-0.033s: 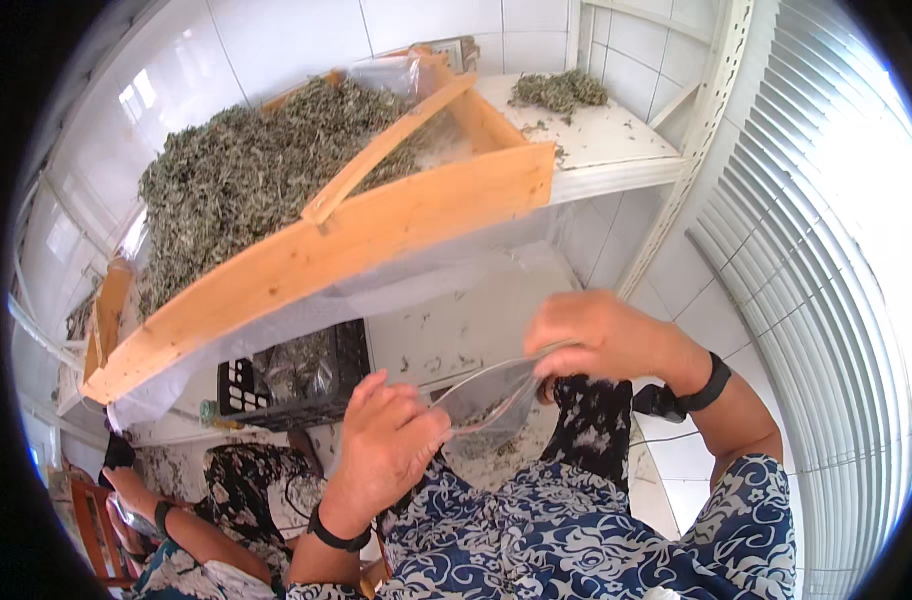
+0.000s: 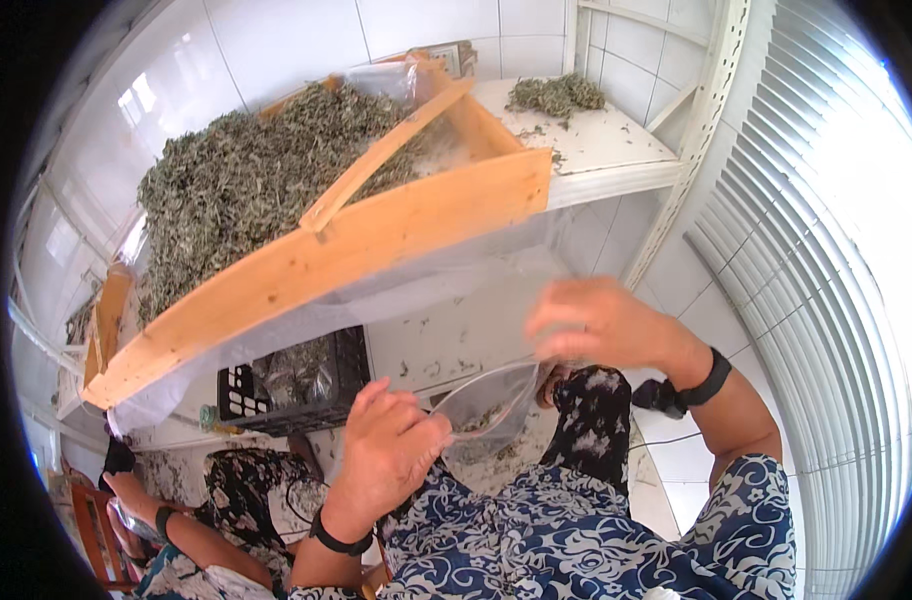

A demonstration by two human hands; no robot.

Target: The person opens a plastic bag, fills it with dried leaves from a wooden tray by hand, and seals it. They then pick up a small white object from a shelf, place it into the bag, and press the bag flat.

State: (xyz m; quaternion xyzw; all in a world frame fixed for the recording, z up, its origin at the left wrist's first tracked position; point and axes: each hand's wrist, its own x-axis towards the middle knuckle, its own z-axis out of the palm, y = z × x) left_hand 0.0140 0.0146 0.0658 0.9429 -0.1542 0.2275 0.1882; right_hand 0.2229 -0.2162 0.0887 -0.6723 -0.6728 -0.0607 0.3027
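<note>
Bag (image 2: 488, 405) of clear plastic, lower centre; left hand (image 2: 388, 450) pinches rim, right hand (image 2: 604, 322) half-curled above, grip unclear. Dry crumbly leaves (image 2: 246, 185), upper left.

We see bright daylight glaring white at the blind (image 2: 766, 230), reflections on the wall tiles (image 2: 286, 45), our right hand (image 2: 598, 322) blurred, and edges bending toward a black rim.

Blue-and-white scroll-patterned garment (image 2: 556, 520), black wristbands (image 2: 714, 382)
</note>
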